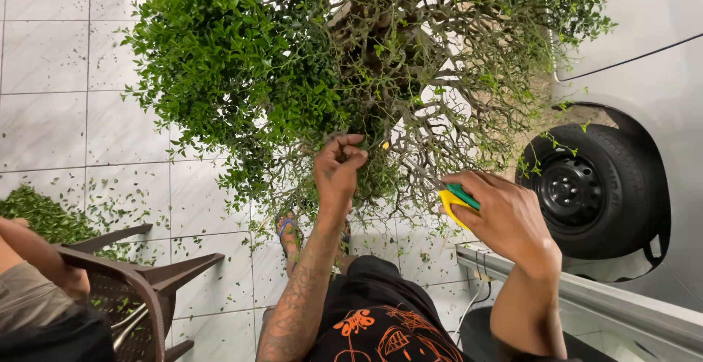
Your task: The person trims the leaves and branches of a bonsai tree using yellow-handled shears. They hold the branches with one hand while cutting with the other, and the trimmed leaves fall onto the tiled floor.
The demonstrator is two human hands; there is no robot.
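Shears (460, 202), yellow and green handles, sit in the right hand (505, 219), low centre-right of the view; fingers curled tight round the handles, blades run up-left into the twigs and are mostly hidden, so can't tell whether they're open. Left hand (338, 174) is just left of that, fingertips pinched narrow on a thin twig at the underside of the small tree (351, 62). Tree is dense green on its left, bare twiggy branches on its right. Below the hands: a sandalled foot (289, 232) on white floor tiles (51, 54) scattered with leaf clippings. Brown plastic chair (143, 289) lower left, another person's arm beside it. Car wheel (586, 186) far right.
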